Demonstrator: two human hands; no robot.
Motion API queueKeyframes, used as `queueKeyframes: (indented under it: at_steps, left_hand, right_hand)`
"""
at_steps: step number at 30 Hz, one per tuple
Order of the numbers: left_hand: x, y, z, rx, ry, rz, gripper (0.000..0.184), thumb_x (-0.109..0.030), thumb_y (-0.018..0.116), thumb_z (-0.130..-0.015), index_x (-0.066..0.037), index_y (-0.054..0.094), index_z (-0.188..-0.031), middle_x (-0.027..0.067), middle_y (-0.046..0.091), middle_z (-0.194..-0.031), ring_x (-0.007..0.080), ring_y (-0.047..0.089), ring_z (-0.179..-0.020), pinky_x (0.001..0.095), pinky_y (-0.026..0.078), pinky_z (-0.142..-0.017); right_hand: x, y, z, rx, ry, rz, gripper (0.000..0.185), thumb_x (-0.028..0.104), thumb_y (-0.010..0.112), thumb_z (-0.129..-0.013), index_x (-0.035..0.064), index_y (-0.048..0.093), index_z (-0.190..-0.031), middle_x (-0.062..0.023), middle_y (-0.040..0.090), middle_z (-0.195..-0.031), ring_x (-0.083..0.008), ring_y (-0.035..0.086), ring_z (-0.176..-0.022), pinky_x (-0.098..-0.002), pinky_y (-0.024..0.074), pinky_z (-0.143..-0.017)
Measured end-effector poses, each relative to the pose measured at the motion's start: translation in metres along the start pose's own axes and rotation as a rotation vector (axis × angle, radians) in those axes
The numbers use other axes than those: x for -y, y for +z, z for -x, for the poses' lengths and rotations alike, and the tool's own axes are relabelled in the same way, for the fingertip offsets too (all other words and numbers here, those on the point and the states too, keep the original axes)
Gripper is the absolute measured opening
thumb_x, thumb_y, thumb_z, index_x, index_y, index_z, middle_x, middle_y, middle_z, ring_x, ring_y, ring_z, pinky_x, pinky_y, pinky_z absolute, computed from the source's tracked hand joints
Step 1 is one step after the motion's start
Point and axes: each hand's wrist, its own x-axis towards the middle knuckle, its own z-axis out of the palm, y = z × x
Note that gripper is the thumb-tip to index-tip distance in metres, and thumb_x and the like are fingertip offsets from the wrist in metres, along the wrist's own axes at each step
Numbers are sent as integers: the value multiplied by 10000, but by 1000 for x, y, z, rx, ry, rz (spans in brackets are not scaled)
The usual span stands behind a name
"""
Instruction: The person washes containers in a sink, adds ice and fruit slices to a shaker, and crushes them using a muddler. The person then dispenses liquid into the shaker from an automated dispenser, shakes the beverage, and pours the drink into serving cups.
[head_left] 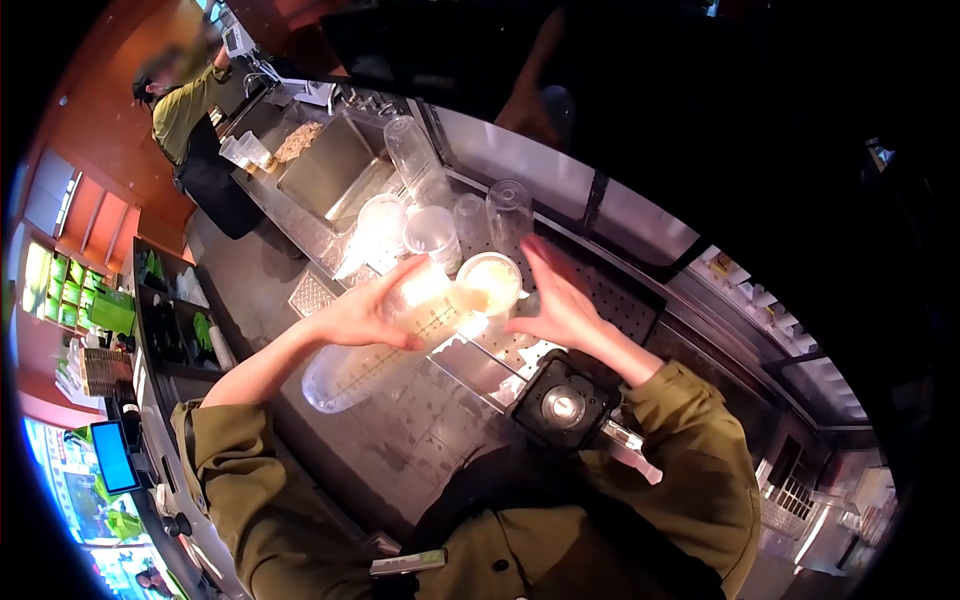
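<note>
My left hand [360, 312] is wrapped around a tall clear measuring cup [375, 362] with dark graduation marks. The cup is tilted, its rounded end toward the lower left and its other end close to a round tub [490, 284] with pale contents. Glare hides whether anything flows between them. To the right of the tub, my right hand [568, 312] is open, fingers and thumb apart, and nothing shows in it. Just beyond the hands stand a translucent cup [431, 232] and a clear jar [510, 208].
A tall clear container [412, 155] stands beside the steel sink [335, 165]. Perforated counter mat [610, 290] lies right of my right hand. A black square device [565, 400] sits before my chest. At the far left, a co-worker [195, 130] reaches toward a small screen.
</note>
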Motion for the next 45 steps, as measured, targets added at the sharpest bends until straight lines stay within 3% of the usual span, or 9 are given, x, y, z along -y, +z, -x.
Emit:
queueKeyframes:
  at_steps: [2,8,17,20,23,26,32,41,45]
  left_hand:
    - [2,0,-1,-9,21,9,1041,-250,779,-593,-93,148,-1406,171,239,-1410,272,215,-1313,354,192,-1059]
    - [8,-2,4,-45,55,-69,1022,-334,756,-610,-50,162,-1392,223,273,-1382,301,264,-1292,358,228,-1050]
    - [6,-8,27,-26,85,4,1019,-344,749,-610,-97,155,-1401,210,330,-1352,303,354,-1238,361,283,-1019]
    - [2,-11,52,-20,-44,-11,1006,-351,741,-610,-107,166,-1398,213,420,-1280,308,420,-1184,365,330,-981]
    - [14,-11,84,-46,-118,-47,998,-356,738,-603,-107,181,-1392,206,487,-1210,308,474,-1128,364,368,-939]
    - [34,-13,123,-113,-107,-28,997,-358,743,-593,-105,194,-1386,196,523,-1165,301,495,-1103,360,381,-920]
    - [83,-20,229,-233,-175,101,1021,-238,760,-582,-116,164,-1402,154,373,-1341,259,380,-1221,338,302,-1001]
    - [221,-25,437,-364,-334,272,1004,-260,742,-618,-132,135,-1408,167,413,-1303,238,503,-1098,326,376,-935]
    - [290,-9,535,-752,-202,337,1034,-304,751,-597,-129,132,-1407,180,482,-1226,257,503,-1082,332,383,-929]
  right_hand:
    - [18,3,-16,50,-72,41,1071,355,768,-599,73,107,-1392,-243,274,-1360,-392,387,-1188,-411,366,-953]
    - [12,25,-40,-2,-197,125,991,234,725,-573,100,167,-1381,-212,439,-1162,-382,459,-1074,-445,407,-876]
    - [29,34,-44,9,-316,201,957,304,707,-558,100,222,-1357,-185,468,-1085,-341,475,-1027,-478,281,-964]
    - [44,43,-44,-1,-388,171,958,322,707,-557,105,227,-1357,-179,479,-1046,-336,479,-1020,-511,245,-973]
    - [77,51,-45,90,-406,191,937,286,707,-556,84,231,-1337,-206,481,-1117,-337,469,-1051,-495,247,-993]
    - [106,74,-54,126,-511,136,947,298,701,-570,91,216,-1357,-177,486,-1032,-329,483,-1021,-509,253,-965]
    - [183,148,-79,226,-637,163,923,283,692,-591,83,203,-1348,-167,508,-1035,-319,491,-1017,-495,265,-952]
    - [353,331,-127,452,-745,119,973,260,727,-535,60,222,-1341,-138,513,-1113,-293,474,-1091,-474,253,-1002]
    - [440,425,-164,533,-831,-7,1004,237,755,-507,74,230,-1347,-127,525,-1095,-303,477,-1061,-396,323,-967]
